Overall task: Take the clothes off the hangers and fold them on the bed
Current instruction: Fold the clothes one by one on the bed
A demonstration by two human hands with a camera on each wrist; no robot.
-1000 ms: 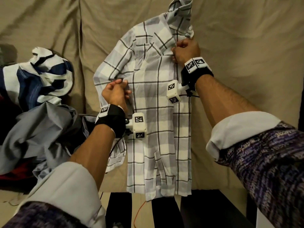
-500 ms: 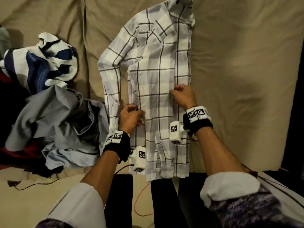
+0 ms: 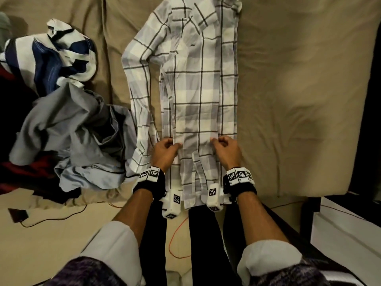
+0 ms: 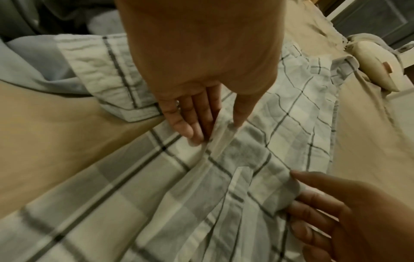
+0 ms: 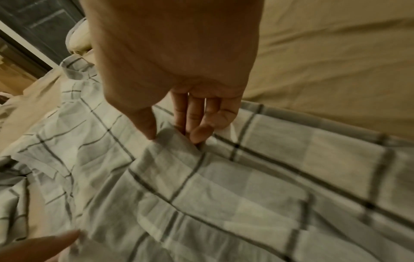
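Observation:
A grey-and-white plaid shirt (image 3: pixel 195 96) lies lengthwise on the tan bed (image 3: pixel 288 100), folded narrow, collar at the far end and hem hanging over the near edge. One sleeve (image 3: pixel 140 112) runs down its left side. My left hand (image 3: pixel 167 150) pinches a raised fold of the shirt's lower part between thumb and fingers (image 4: pixel 197 124). My right hand (image 3: pixel 223 147) pinches a similar fold of the plaid shirt (image 5: pixel 174 170) a little to the right, thumb against fingers (image 5: pixel 197 124). No hanger is in view.
A crumpled grey shirt (image 3: pixel 70 129) and a navy-and-white striped garment (image 3: pixel 49 56) are piled on the bed to the left, over dark red cloth. An orange cable (image 3: pixel 175 240) lies on the floor by my legs. A white ledge (image 3: pixel 346 234) stands at the lower right.
Both hands have slid down the shirt from near the collar and chest to its lower part near the bed's edge. The shirt now lies straighter and flatter.

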